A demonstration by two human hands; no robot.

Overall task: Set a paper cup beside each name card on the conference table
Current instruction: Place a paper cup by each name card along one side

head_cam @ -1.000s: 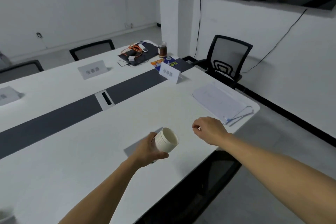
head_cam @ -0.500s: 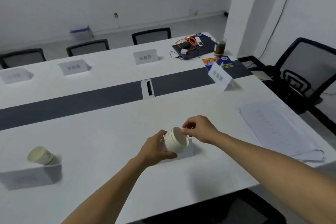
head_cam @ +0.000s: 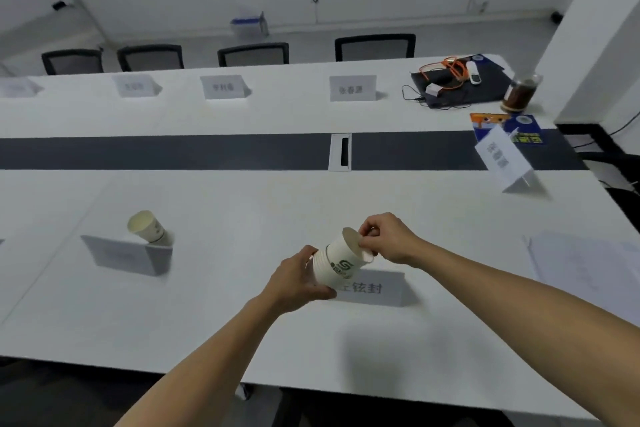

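A stack of paper cups (head_cam: 334,262) sits low in the middle of the frame, tilted with its mouth up and to the right, gripped around its base by the left hand (head_cam: 301,279). The right hand (head_cam: 388,239) pinches the rim of the top cup (head_cam: 355,246) between thumb and fingers, which looks like the start of pulling one cup free. To do that cleanly, hold the stack firm, draw the top cup straight out along the stack's line, and check that only one comes away.

Just below the stack stands a name card (head_cam: 372,288) with no cup next to it. The bare table (head_cam: 263,211) to the card's left and above it gives plenty of room to stand the cup upright. Toward the left, another cup (head_cam: 147,227) already stands behind a second card (head_cam: 126,255). The near table edge runs along the bottom, well clear of the card. Papers (head_cam: 585,265) lie at right; cards along the upper part of the frame have no cups.
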